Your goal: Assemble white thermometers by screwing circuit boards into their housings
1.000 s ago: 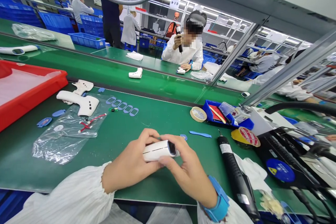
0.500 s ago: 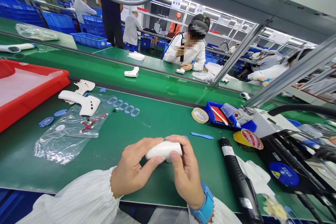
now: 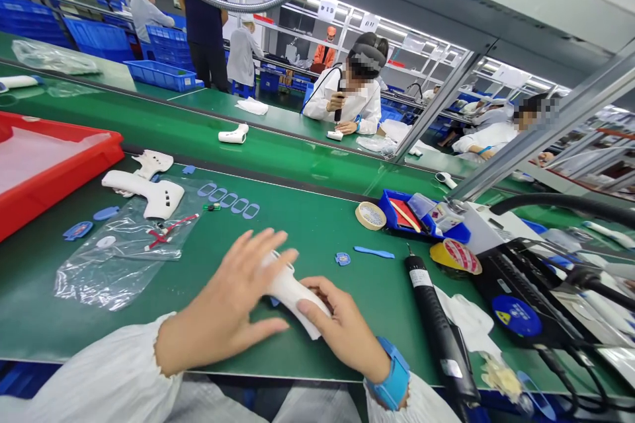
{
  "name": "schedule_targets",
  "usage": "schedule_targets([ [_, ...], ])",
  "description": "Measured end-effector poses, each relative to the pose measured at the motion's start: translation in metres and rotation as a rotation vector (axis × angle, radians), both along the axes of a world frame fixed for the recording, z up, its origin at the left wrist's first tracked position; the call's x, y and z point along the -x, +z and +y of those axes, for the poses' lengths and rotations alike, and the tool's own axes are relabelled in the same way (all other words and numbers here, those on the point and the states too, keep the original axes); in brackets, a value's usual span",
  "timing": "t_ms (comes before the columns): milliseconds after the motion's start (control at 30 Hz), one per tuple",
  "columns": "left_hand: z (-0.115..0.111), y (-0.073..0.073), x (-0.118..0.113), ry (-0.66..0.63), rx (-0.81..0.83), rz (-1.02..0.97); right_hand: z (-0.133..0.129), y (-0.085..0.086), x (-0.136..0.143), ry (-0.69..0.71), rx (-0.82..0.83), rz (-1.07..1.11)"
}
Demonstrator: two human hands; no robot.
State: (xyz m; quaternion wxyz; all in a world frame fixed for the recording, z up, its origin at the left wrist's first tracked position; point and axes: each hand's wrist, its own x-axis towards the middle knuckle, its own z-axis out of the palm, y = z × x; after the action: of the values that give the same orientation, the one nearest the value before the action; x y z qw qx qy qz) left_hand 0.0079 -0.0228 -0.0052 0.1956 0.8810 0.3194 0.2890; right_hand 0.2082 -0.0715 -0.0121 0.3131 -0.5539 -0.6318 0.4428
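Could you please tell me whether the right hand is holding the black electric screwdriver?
No, the right hand holds the white casing, while the black electric screwdriver lies on the green table.

The green bench point(image 3: 381, 304) bears a clear bag point(image 3: 106, 277) and blue rings point(image 3: 222, 197) (five, aligned).

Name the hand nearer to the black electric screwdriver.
Right. The right hand, gripping the white housing, is to the left of the black electric screwdriver; the left hand is farther left, fingers spread at the white housing's far end.
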Motion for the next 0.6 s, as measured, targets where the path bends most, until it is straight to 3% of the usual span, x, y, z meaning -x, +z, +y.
schedule_targets([
  [67,-0.002,0.006,-0.008,-0.207,-0.119,0.193,0.000,0.009,0.001,0.045,-0.022,-0.005],
  [133,-0.002,0.012,-0.017,-0.277,-0.106,0.303,0.004,0.016,-0.003,0.109,-0.011,-0.002],
  [200,0.003,0.019,-0.021,-0.250,-0.014,0.326,0.011,0.018,-0.015,0.087,0.003,0.033],
  [267,0.013,0.024,-0.022,-0.193,0.115,0.270,0.018,0.014,-0.031,-0.062,-0.042,0.042],
  [367,0.029,0.026,-0.020,-0.048,0.334,0.116,0.029,0.000,-0.055,-0.270,-0.248,-0.203],
  [467,0.036,0.024,-0.021,0.038,0.593,-0.041,0.037,-0.015,-0.065,-0.272,-0.364,-0.394],
  [600,0.034,0.022,-0.023,0.000,0.853,-0.205,0.041,-0.024,-0.062,-0.295,-0.363,-0.374],
])
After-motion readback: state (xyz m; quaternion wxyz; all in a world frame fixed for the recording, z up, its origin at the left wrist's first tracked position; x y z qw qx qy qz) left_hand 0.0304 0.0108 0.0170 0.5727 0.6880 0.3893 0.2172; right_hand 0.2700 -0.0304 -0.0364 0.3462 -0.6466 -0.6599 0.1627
